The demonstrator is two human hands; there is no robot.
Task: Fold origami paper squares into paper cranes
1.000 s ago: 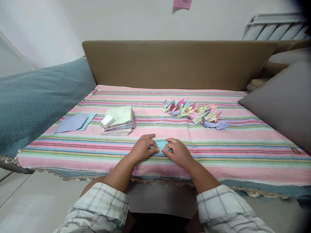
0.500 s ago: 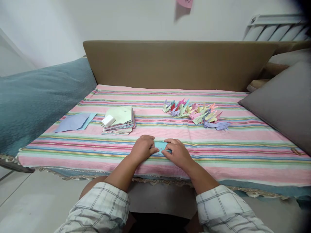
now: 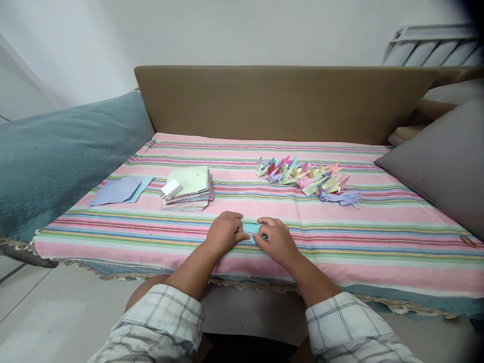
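Between my two hands a small piece of light blue folded paper (image 3: pixel 251 228) lies on the striped cloth. My left hand (image 3: pixel 225 233) grips its left end, thumb and fingers closed on it. The right end is pinched by my right hand (image 3: pixel 277 238), thumb below and index finger above. My fingers cover both ends, so the exact shape of the folds is hidden. Beyond my right hand lies a cluster of folded paper cranes (image 3: pixel 302 176) in many colours. A stack of square paper sheets (image 3: pixel 191 182) sits beyond my left hand, with a small white block (image 3: pixel 172 189) on it.
Lavender (image 3: pixel 117 190) and light blue sheets (image 3: pixel 142 188) lie left of the stack. The striped cloth (image 3: pixel 370 222) covers a sofa seat with a brown backrest (image 3: pixel 264 103). A blue-covered armrest (image 3: pixel 75 146) stands at left and a grey cushion (image 3: pixel 442 156) at right.
The view has shifted slightly, so the pink note on the wall is out of frame. My hands keep nearly the same hold on the blue paper.
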